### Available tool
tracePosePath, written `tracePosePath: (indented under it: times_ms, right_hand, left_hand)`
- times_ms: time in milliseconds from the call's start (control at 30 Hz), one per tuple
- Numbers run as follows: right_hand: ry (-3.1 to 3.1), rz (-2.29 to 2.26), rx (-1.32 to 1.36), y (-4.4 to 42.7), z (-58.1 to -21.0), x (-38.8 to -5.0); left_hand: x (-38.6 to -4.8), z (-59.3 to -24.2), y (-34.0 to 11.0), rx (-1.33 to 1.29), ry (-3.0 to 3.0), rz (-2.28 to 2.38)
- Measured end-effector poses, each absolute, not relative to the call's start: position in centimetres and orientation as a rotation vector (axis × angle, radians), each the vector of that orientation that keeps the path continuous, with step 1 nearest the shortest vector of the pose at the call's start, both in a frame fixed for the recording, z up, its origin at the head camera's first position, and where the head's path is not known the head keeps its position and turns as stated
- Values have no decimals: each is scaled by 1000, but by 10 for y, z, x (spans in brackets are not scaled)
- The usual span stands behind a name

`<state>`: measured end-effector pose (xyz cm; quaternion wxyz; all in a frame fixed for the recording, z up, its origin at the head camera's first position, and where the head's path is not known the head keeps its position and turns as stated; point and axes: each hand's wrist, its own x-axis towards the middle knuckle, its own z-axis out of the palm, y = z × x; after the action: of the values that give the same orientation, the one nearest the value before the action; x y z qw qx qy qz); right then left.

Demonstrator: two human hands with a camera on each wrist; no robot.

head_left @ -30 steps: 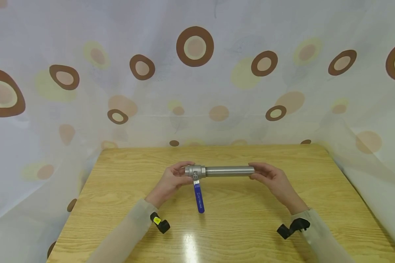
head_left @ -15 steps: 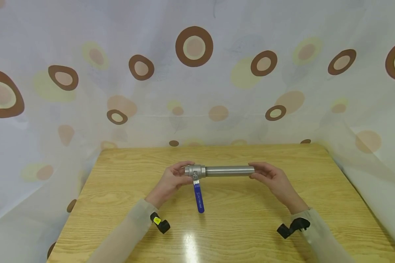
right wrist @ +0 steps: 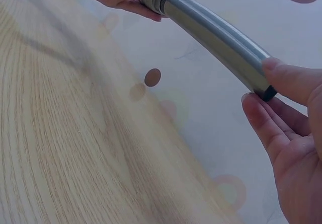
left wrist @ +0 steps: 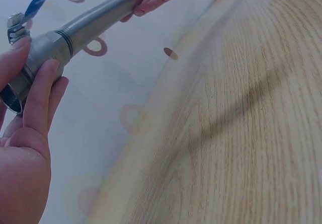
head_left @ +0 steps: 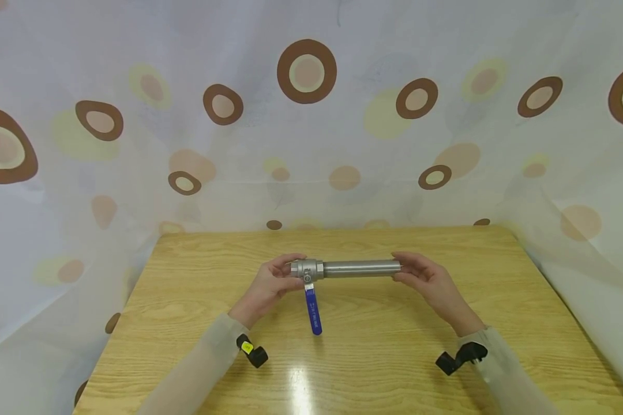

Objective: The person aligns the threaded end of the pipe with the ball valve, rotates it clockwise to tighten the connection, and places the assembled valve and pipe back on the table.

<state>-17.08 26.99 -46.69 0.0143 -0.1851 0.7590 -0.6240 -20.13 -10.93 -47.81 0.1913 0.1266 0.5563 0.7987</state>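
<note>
A metal ball valve (head_left: 310, 270) with a blue lever (head_left: 314, 311) is joined at its right end to a straight steel pipe (head_left: 362, 268). The assembly is held level above the table, its lever pointing toward the person. My left hand (head_left: 271, 288) grips the valve's left end between thumb and fingers. At the pipe's far right end, my right hand (head_left: 436, 288) pinches it with thumb and fingertips. In the left wrist view some thread shows on the pipe (left wrist: 95, 22) where it meets the valve. The right wrist view shows the pipe's dark open end by the fingers (right wrist: 264, 116).
A wooden table (head_left: 374, 357) lies beneath the hands, with the assembly's shadow on it. Behind and at both sides hangs a pale curtain (head_left: 342, 138) with brown and yellow dots. Each sleeve carries a black wrist camera, the left one (head_left: 252, 351) and the right one (head_left: 461, 358).
The right hand and the pipe's right end have risen very slightly. Both grips stay the same.
</note>
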Motion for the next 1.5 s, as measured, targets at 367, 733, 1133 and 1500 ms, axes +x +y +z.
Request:
tracePosePath:
  times_ms: [367,733,1133,1500]
  right_hand:
    - [2458,-1853,-527,269,-464,-170]
    - [2482,-1846,-545,268,-465,-169]
    - [2440,-1894,-573,269,-468,-169]
    - [2480,-1875,-566,270,-467,-169]
  left_hand:
    - [-202,-478,-109,371,1570,2235]
    - [-202,-477,-110,367,1554,2242]
    - [-203,-476,-111,380,1537,2245]
    - [-203,-476,-109,380,1534,2243]
